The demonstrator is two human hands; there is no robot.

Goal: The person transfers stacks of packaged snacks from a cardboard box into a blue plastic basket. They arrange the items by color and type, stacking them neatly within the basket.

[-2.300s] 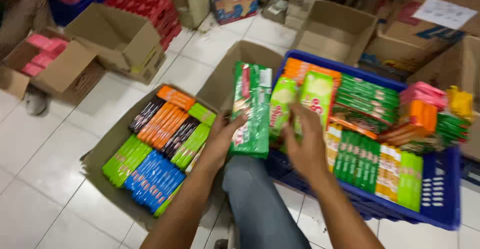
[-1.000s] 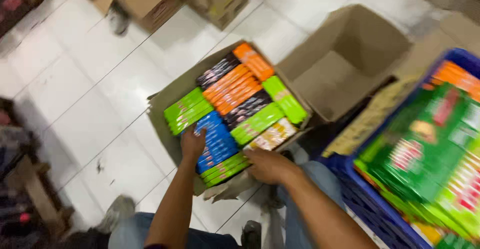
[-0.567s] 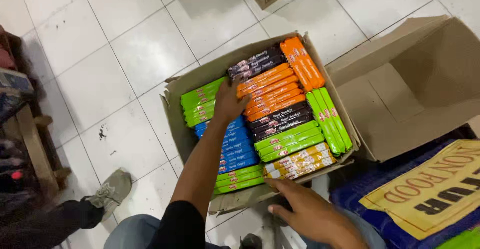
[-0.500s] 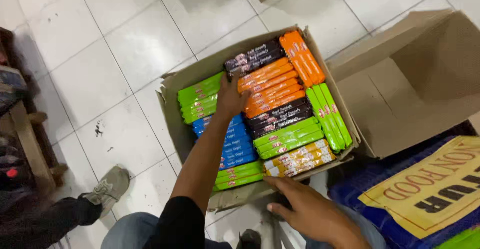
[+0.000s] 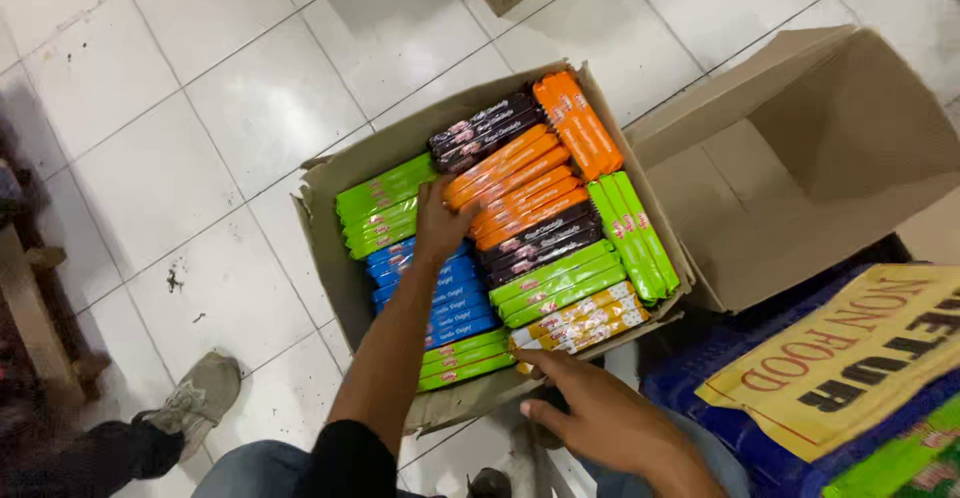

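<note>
A cardboard box [image 5: 330,248] on the floor holds rows of flat packets: green [image 5: 378,202], blue [image 5: 440,298], orange [image 5: 520,183], dark brown [image 5: 485,128] and yellow [image 5: 585,320]. My left hand [image 5: 440,223] reaches into the box and presses on the packets where the blue, green and orange rows meet. My right hand [image 5: 590,408] rests at the box's near edge, its fingers touching the rim just below the yellow packets. Neither hand lifts a packet.
An open cardboard box with nothing in it [image 5: 800,168] stands to the right. A blue crate [image 5: 720,398] with a yellow cardboard sheet [image 5: 850,358] over it is at the lower right. A person's shoe [image 5: 200,398] is at the lower left on the white tiles.
The view has swung from the blue crate of packets to the floor box. My left hand has moved onto the packets in the box and my right hand has come to its near edge.
</note>
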